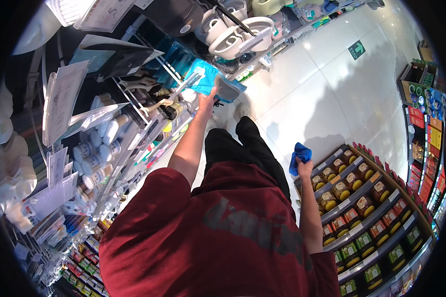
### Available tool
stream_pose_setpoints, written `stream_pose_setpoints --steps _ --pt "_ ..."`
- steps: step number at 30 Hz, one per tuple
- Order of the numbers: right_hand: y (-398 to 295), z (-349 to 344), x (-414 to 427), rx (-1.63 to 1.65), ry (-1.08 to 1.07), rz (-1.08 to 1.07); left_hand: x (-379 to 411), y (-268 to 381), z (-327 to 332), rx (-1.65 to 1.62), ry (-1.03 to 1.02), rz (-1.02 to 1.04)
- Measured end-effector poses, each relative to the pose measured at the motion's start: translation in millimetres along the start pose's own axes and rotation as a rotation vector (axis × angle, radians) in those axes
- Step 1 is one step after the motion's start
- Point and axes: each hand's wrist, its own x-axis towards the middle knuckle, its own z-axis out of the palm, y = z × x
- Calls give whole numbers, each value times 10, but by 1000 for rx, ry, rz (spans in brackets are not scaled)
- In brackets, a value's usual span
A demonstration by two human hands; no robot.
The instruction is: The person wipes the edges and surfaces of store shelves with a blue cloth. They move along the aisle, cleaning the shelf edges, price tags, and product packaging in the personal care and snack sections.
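My left hand (207,101) grips the lower edge of a flat blue package (208,76), which has a grey insole-shaped area showing at one end. The package is beside the hanging rack; a clear tag holder crosses in front of its left part, and I cannot tell if it still hangs on a hook. A crumpled blue cloth (300,154) is bunched in my right hand (304,168), held out over the floor near a shelf of jars (353,182).
White slippers (241,35) hang above the package. Along the left rack are tubs of cotton swabs (93,156) and jutting price-tag holders (65,104). A tiled floor (282,107) with a green arrow sign (356,50) runs ahead. Boxed goods (427,137) stand at far right.
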Motion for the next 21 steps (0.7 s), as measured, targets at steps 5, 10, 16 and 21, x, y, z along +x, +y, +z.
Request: stream_pose_setpoints --steps 5,10,16,21 --pt "127 3 42 -30 -1 37 -18 -57 -121 29 53 -2" --pt "316 65 134 -58 85 -56 -14 -91 -209 6 10 -50" --pt "208 8 214 62 -50 -5 -103 43 -222 197 170 -136" --pt "248 78 343 -23 68 -103 -186 65 -350 266 380 -153"
